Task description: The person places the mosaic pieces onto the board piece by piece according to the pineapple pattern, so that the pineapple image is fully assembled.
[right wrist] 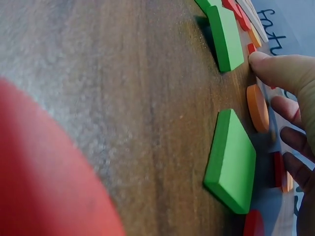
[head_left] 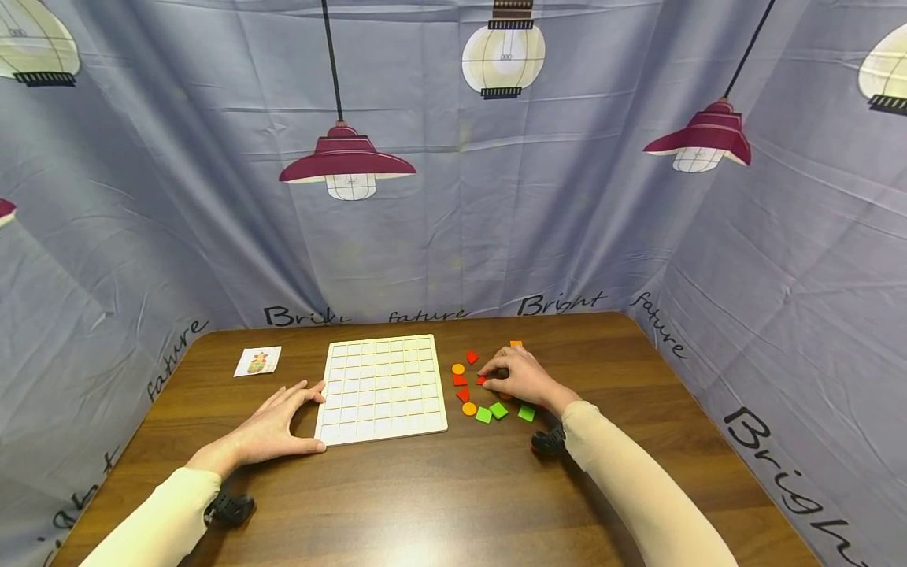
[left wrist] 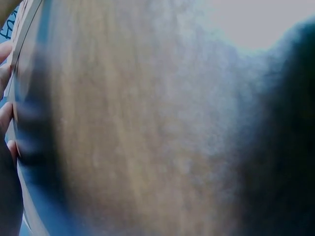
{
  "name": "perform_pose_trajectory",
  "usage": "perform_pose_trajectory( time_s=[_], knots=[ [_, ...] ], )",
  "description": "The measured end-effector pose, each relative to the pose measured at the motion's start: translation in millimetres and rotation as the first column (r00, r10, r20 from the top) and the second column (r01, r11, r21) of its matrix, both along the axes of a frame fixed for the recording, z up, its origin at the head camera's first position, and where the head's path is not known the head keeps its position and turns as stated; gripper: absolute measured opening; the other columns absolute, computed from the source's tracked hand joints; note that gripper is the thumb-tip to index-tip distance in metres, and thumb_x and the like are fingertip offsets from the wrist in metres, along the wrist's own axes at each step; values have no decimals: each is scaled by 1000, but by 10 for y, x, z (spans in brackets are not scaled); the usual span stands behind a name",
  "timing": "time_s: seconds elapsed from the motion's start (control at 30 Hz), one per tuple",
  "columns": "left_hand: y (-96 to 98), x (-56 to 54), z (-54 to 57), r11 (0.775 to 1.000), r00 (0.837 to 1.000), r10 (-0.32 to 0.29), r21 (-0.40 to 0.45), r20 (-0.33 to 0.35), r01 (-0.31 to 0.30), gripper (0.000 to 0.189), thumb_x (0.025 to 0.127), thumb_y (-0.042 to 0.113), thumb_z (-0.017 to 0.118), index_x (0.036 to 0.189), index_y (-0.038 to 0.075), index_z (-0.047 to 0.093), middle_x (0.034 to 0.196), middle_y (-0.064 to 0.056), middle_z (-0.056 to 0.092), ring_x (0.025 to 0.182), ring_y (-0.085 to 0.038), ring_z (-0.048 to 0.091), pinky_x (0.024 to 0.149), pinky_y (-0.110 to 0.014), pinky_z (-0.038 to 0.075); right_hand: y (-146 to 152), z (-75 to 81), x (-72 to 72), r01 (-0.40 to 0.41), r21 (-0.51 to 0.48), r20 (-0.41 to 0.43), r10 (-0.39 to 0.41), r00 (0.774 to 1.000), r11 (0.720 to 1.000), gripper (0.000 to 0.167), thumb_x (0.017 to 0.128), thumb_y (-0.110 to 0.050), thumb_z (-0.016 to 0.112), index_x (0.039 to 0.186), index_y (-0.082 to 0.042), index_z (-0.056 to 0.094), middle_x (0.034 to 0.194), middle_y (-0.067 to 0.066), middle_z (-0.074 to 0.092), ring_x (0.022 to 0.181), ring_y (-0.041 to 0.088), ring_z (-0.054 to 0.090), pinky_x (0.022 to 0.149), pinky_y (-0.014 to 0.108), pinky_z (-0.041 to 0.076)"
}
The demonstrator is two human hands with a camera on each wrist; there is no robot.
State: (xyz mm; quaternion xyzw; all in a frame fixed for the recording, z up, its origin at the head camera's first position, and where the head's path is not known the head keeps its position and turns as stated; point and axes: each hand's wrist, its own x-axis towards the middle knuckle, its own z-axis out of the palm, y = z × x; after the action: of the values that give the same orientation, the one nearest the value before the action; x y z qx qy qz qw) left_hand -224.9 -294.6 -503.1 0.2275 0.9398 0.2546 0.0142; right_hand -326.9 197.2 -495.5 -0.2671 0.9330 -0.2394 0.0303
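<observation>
A cream grid board (head_left: 383,390) lies flat on the table. My left hand (head_left: 272,429) rests at its left side, thumb at the near corner and straight fingertips against the edge. Only a few fingers (left wrist: 5,118) show at the border of the left wrist view. Right of the board, my right hand (head_left: 520,376) pinches a small red piece (head_left: 480,380) between thumb and index finger, low over the table. The right wrist view shows the thumb (right wrist: 268,66) against that piece; its far side is hidden. An orange disc (right wrist: 257,108) lies under the hand.
Around the right hand lie red pieces (head_left: 463,395), orange discs (head_left: 469,409) and green diamond-shaped tiles (head_left: 527,413). A paper card (head_left: 258,361) with a coloured pattern lies at the back left. A printed curtain (head_left: 439,236) hangs behind the table (head_left: 397,504).
</observation>
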Motion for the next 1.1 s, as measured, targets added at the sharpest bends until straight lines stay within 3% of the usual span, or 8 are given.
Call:
perform_pose_trajectory(
  time_s=[0.3,0.77,1.1],
  knots=[
    [2,-15,-2,1000,1000,-3,3,-3,3,77,76,64,81,133,17,58,162,-9,38,149,-46,26,119,-67,14,18,-2,-8,7,-10,-4,-8,1000,1000,26,89,-35,80,115,-28,78,105,-11,62,101,15,49,96,44,40],
    [1,-26,-24,1000,1000,-7,4,-9,7,76,77,64,80,133,17,58,162,-10,37,149,-46,26,119,-66,14,41,-19,-21,16,-33,32,-15,999,999,21,91,-35,79,112,-31,79,103,-15,62,101,13,48,99,45,39],
    [-21,-12,-29,1000,1000,-4,13,-16,4,74,77,63,81,131,18,58,162,-10,38,149,-46,27,118,-68,14,13,-79,-16,-39,-14,-87,37,996,999,20,92,-33,78,112,-29,80,95,-19,63,98,10,52,96,41,43]
  ],
)
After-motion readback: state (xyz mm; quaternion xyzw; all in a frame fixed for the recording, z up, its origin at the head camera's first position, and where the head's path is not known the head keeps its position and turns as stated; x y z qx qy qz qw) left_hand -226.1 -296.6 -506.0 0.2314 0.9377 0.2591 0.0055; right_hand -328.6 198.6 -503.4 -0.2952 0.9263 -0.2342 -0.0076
